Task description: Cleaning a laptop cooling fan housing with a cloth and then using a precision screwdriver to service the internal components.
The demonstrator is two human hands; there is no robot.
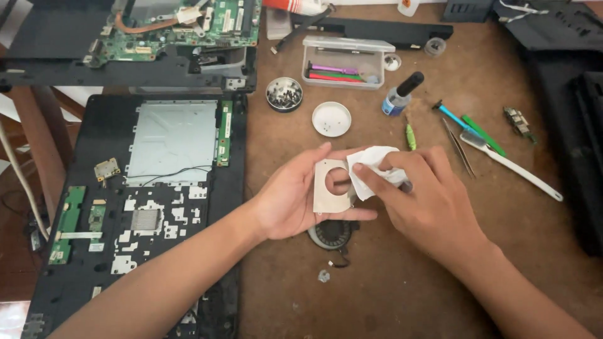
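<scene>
At the middle of the brown wooden table (pixel 402 276), the left hand (pixel 295 198) is cradling a thin silver metal fan cover plate with one round hole (pixel 331 187), fingers curled loosely behind it and the thumb lying along its lower edge. The right hand (pixel 427 198) is pinching a crumpled white tissue (pixel 372 168) between thumb and forefinger and pressing it against the plate's right edge; a small dark object is peeking out under that hand, too hidden to tell what. Just below the plate, at six o'clock, one round black cooling fan (pixel 331 235) is lying on the table. At nine o'clock, one opened black laptop base with a silver shield and green boards (pixel 151 207) is lying flat, and at eleven o'clock one green motherboard (pixel 182 28) is sitting in a second dark shell. At twelve o'clock, one white round lid (pixel 331 119), one round tin of small screws (pixel 284 94) and one clear plastic box of coloured tools (pixel 344 63) are resting. At one o'clock, one small bottle with a black cap (pixel 401 95) is standing, and at two o'clock one white-handled brush (pixel 515 166), one pair of tweezers (pixel 458 150), one blue tool (pixel 453 117) and one green one (pixel 482 134) are lying.
</scene>
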